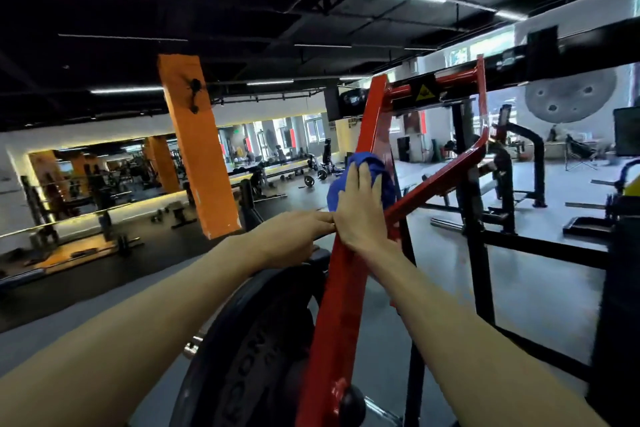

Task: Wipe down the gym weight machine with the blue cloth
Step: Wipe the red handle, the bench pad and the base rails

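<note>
Wiping under way: blue cloth [360,180] pressed flat against red arm [343,305] of weight machine by right hand [360,211], fingers straight. Left hand [294,239] beside it, grip released. Lower arm, black frame [485,253] apparently unwiped.

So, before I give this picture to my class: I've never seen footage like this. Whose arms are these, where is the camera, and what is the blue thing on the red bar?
The camera is worn on a person's head, looking forward and down, so the two bare arms reaching in from the bottom are that person's own.

The scene is a gym. The sloping red bar is part of a weight machine; a dark round weight plate sits beside it, lower left.

The blue thing is a cleaning cloth. The right hand presses it flat against the red bar with straight fingers, as in wiping.

The left hand reaches in beside it, its fingertips near the right hand's thumb side. What it touches is unclear.

Behind are an orange pillar, wall mirrors and other machines.
</note>
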